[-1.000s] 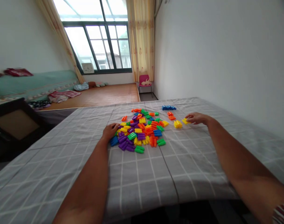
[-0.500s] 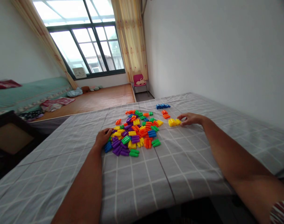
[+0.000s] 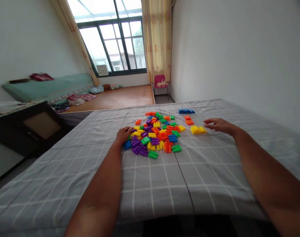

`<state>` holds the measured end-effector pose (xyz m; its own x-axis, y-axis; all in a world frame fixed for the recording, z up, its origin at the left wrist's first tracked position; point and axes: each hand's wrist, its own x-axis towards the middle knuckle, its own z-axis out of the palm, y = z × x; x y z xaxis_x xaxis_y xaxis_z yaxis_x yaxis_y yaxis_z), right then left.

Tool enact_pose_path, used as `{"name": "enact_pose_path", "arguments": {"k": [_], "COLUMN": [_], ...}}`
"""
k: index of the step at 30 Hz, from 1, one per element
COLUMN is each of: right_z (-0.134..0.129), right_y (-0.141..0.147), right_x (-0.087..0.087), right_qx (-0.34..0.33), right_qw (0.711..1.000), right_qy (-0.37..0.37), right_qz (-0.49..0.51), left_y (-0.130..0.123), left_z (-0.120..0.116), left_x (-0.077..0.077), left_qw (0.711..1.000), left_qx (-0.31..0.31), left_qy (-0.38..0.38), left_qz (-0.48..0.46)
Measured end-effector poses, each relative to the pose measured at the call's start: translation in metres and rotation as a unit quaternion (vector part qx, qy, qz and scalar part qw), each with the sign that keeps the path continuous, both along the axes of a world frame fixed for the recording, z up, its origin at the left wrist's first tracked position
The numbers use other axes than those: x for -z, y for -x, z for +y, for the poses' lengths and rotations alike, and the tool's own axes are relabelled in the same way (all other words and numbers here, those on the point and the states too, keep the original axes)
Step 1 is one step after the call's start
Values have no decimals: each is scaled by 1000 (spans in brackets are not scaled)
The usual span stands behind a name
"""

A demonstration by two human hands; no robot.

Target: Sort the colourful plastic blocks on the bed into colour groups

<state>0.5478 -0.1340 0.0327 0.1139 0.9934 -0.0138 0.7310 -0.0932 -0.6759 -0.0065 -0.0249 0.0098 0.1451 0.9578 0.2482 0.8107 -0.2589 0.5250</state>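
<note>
A mixed pile of plastic building blocks (image 3: 156, 134) in purple, yellow, orange, green and blue lies on the grey checked cloth. My left hand (image 3: 124, 134) rests against the pile's left edge, fingers loosely curved and partly hidden, with no block seen in its grasp. To the right of the pile is a small row of yellow blocks (image 3: 198, 129). Just beside that row, apart from it, my right hand (image 3: 218, 126) is open with nothing in it. Behind the yellow row are a few orange blocks (image 3: 188, 120) and a row of blue blocks (image 3: 186, 111).
The checked cloth (image 3: 150, 184) covers a broad surface in front of me. A white wall (image 3: 238, 52) runs along the right. Beyond stand a pink chair (image 3: 160, 81) and a low wooden platform (image 3: 130, 95); a dark cabinet (image 3: 29, 131) is at the left.
My right hand has come off the yellow blocks and moved a little to the right. The left hand stays at the pile. The whole view has swung left.
</note>
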Motion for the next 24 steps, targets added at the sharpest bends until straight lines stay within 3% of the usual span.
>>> {"name": "enact_pose_path", "arguments": {"k": [2, 4, 8, 11, 16, 20, 24], "right_z": [3, 7, 19, 31, 53, 67, 78], "right_y": [9, 33, 115, 182, 272, 323, 341], "right_x": [-4, -10, -24, -31, -34, -26, -19], "right_qx": [59, 71, -84, -215, -307, -374, -402], "right_qw": [996, 988, 979, 953, 919, 885, 869], "right_qy": [-69, -133, -167, -180, -213, -215, -186], "right_qz": [-4, -22, -80, -117, -127, -174, -219], "left_y": [0, -1, -2, 0, 3, 1, 0], "left_z": [2, 3, 4, 8, 11, 7, 3], "left_x": [2, 4, 10, 17, 21, 17, 14], "left_qw": [1000, 1000, 996, 992, 992, 990, 989], "left_qx": [2, 6, 31, 74, 85, 91, 89], "left_qy": [0, 2, -4, 0, -1, -1, -3], "left_qz": [-3, -15, -86, -106, -98, -109, -117]}}
